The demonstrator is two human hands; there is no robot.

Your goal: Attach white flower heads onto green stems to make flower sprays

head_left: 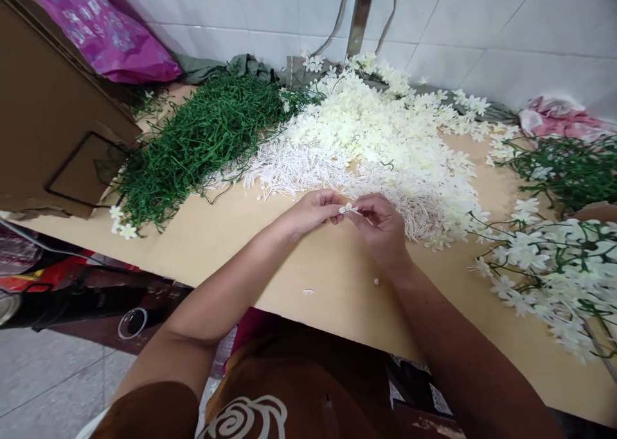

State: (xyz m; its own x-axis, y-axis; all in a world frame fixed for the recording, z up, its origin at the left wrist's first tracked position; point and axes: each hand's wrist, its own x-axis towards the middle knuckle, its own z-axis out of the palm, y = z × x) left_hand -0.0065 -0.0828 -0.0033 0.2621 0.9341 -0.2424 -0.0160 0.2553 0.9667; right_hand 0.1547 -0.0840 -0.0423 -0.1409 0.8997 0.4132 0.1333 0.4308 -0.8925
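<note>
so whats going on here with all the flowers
A person seated at a tan table holds one small white flower pinched between the left hand and the right hand, just in front of a big heap of loose white blossoms. A pile of green stems lies to the left. Finished sprigs with white flowers on green stems lie to the right.

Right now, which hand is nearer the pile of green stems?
Left. The left hand sits just right of the green stems, pinching a small white flower; the right hand holds it from the far side.
</note>
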